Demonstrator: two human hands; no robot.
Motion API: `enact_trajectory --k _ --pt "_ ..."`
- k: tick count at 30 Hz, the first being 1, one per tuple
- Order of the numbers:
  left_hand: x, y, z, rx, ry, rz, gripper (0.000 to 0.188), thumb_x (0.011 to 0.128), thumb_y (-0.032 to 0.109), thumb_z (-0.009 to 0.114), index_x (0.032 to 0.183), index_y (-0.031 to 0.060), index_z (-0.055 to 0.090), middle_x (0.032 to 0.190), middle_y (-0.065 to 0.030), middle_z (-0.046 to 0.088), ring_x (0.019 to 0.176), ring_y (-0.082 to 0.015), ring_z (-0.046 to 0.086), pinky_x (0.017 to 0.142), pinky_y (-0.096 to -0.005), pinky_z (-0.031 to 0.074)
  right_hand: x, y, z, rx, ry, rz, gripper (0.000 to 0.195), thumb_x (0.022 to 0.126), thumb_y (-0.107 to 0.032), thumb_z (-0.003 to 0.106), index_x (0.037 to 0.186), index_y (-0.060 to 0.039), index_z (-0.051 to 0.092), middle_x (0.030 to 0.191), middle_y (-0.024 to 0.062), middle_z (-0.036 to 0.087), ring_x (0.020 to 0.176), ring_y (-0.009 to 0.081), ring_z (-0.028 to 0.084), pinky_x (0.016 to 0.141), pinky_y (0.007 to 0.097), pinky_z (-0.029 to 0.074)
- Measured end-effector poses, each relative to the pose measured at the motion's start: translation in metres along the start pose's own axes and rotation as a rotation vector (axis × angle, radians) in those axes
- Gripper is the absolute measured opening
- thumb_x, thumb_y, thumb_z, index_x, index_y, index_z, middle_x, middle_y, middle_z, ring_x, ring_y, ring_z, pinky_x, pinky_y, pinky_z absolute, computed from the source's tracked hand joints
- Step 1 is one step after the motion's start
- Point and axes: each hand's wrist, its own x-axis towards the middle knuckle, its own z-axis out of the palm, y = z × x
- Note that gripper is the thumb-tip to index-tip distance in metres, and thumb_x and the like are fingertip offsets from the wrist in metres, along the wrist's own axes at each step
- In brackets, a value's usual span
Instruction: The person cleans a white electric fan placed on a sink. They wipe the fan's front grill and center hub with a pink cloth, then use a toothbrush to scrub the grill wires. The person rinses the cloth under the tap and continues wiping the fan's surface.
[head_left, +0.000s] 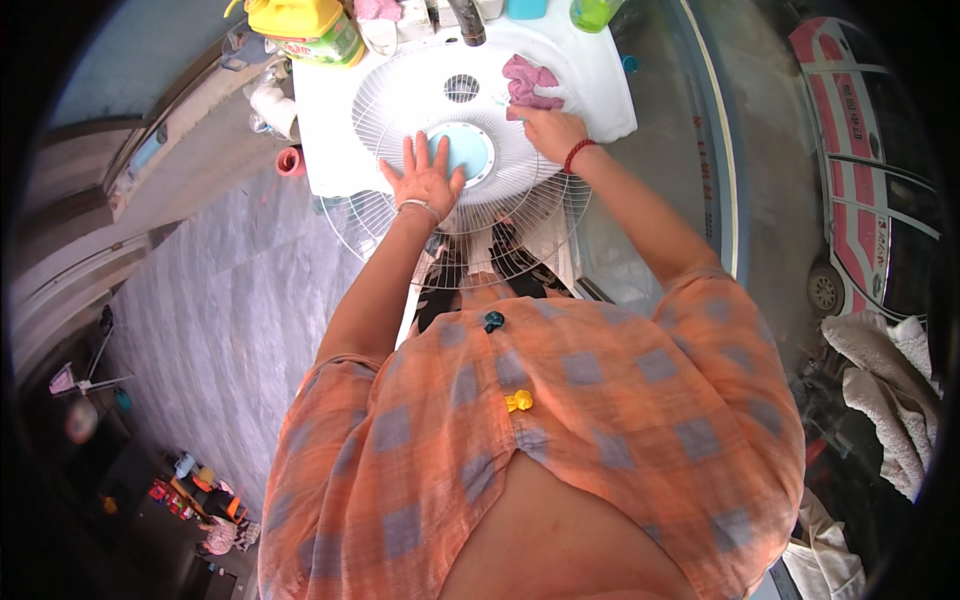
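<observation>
A round wire fan guard (514, 159) lies over a white washbasin (616, 112), its near edge jutting past the basin front toward my body. At its middle is a pale blue hub disc (474, 154) with a white ring. My left hand (426, 180) rests flat across the left part of the hub, fingers spread. In my right hand (553, 133) is a crumpled pink cloth (529, 79), pressed against the guard's right side. Through the wires the basin's drain (461, 88) is visible. My right fingertips are partly hidden by the cloth.
A metal faucet (469, 26) rises behind the basin. At the back stand a yellow jug (296, 26), a turquoise container (526, 7) and a green cup (594, 13). An orange-red pipe piece (289, 161) is left of the basin. Glass at right shows a pink-and-white van (855, 180).
</observation>
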Motion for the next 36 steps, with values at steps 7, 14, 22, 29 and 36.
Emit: enact_trajectory --k 7,14,22,29,36 --pt "0.004 0.002 0.003 0.007 -0.011 0.001 0.067 0.096 0.055 0.035 0.154 0.0238 0.030 0.163 -0.0118 0.012 0.152 -0.0310 0.005 0.112 -0.0704 -0.002 -0.005 -0.003 0.016 0.126 0.014 0.102 0.035 0.094 -0.022 0.050 0.126 -0.0206 0.062 0.105 0.0168 0.069 0.091 0.0356 0.067 0.078 0.0473 0.052" --pt "0.004 0.005 0.000 0.026 -0.006 -0.006 0.067 0.096 0.056 0.035 0.154 0.0253 0.030 0.164 -0.0111 0.012 0.152 -0.0304 0.006 0.112 -0.0703 -0.001 -0.023 -0.015 0.027 0.182 0.016 0.049 0.039 0.091 -0.021 0.049 0.128 -0.0258 0.061 0.096 0.0163 0.071 0.089 0.0347 0.068 0.078 0.0491 0.052" --pt "0.007 0.009 -0.003 0.051 -0.012 -0.015 0.068 0.095 0.057 0.036 0.154 0.0234 0.030 0.163 -0.0121 0.013 0.151 -0.0310 0.006 0.112 -0.0704 0.000 -0.006 -0.025 0.032 0.066 0.129 0.273 0.041 0.091 -0.021 0.050 0.131 -0.0256 0.058 0.083 0.0198 0.070 0.078 0.0369 0.069 0.070 0.0515 0.053" --pt "0.003 0.010 0.001 0.029 -0.002 -0.024 0.069 0.095 0.058 0.036 0.154 0.0215 0.030 0.163 -0.0141 0.014 0.151 -0.0328 0.007 0.111 -0.0713 0.001 -0.012 -0.035 0.035 0.064 0.106 0.208 0.040 0.090 -0.019 0.052 0.129 -0.0223 0.059 0.082 0.0188 0.071 0.078 0.0375 0.069 0.071 0.0508 0.053" --pt "0.004 0.018 0.001 0.004 -0.010 -0.052 0.072 0.095 0.059 0.036 0.154 0.0193 0.029 0.162 -0.0153 0.014 0.151 -0.0341 0.007 0.111 -0.0722 0.000 -0.012 -0.046 0.032 0.086 0.079 0.152 0.038 0.089 -0.014 0.047 0.124 -0.0194 0.062 0.083 0.0171 0.071 0.081 0.0364 0.070 0.069 0.0487 0.054"
